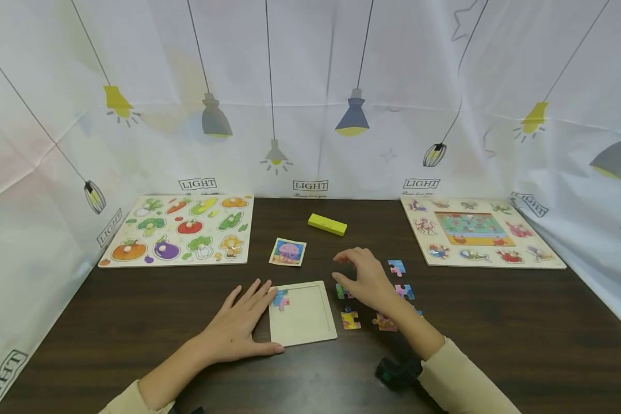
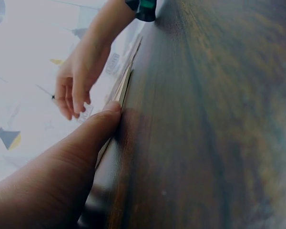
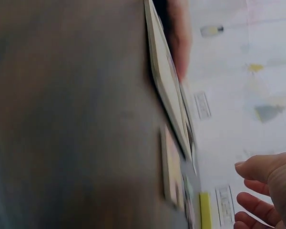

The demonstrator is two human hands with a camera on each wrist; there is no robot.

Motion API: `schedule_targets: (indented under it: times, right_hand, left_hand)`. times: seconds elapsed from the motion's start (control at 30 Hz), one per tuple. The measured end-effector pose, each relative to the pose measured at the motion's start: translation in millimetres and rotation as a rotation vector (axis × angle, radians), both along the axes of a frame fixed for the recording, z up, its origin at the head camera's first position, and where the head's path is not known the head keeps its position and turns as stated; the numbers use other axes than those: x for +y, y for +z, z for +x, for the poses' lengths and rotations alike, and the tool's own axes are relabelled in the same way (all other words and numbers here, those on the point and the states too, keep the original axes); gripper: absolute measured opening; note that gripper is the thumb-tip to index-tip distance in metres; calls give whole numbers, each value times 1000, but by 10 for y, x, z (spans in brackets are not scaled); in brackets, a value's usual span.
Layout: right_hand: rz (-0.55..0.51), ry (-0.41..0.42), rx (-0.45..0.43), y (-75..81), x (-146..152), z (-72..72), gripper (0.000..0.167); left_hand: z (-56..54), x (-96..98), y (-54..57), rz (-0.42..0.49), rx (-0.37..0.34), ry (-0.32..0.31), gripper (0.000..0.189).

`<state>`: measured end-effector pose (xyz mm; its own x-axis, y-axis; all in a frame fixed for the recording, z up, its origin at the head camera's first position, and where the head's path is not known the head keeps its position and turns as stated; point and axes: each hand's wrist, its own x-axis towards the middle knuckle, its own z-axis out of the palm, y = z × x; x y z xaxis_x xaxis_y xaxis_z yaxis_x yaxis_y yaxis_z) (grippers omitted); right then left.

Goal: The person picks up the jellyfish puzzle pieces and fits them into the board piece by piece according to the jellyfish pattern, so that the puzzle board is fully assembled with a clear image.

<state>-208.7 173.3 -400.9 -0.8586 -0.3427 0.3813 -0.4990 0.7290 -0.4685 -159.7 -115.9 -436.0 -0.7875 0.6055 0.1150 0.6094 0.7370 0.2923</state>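
Observation:
A square wooden puzzle tray (image 1: 305, 322) lies on the table with one jigsaw piece (image 1: 281, 299) in its upper left corner. My left hand (image 1: 240, 325) rests along the tray's left side, fingers spread, the thumb at its lower edge. Above the loose pieces right of the tray hovers my right hand (image 1: 367, 280), its fingers loosely bent and nothing between them. Beneath and around it lie a green piece (image 1: 343, 291), a yellow piece (image 1: 350, 319), an orange piece (image 1: 386, 323), a pink piece (image 1: 405, 291) and a blue piece (image 1: 396, 267). My right forearm partly hides another.
Behind the tray lies a small jellyfish picture card (image 1: 288, 252), with a yellow block (image 1: 328, 225) farther back. A vegetable puzzle board (image 1: 173, 253) is at the back left and a sea-animal board (image 1: 476, 256) at the back right. A printed curtain (image 1: 310, 144) closes off the far side.

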Motion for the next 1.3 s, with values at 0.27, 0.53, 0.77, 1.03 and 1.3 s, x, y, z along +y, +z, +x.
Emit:
schedule_targets:
  times: [0.27, 0.53, 0.77, 1.03, 1.3]
  right_hand:
    - [-6, -99, 1, 35, 366, -136, 28]
    - [79, -90, -36, 1, 642, -239, 32]
    - [182, -55, -123, -71, 691, -258, 36]
    - [243, -83, -138, -114, 679, -243, 38]
    - [255, -115, -109, -177, 677, -240, 31]
  left_hand:
    - [11, 0, 8, -34, 14, -17, 97]
    - [4, -6, 23, -44, 5, -11, 98]
    - [8, -12, 12, -36, 8, -11, 100]
    - [-10, -6, 16, -41, 3, -9, 104]
    - [-5, -1, 10, -44, -1, -3, 106]
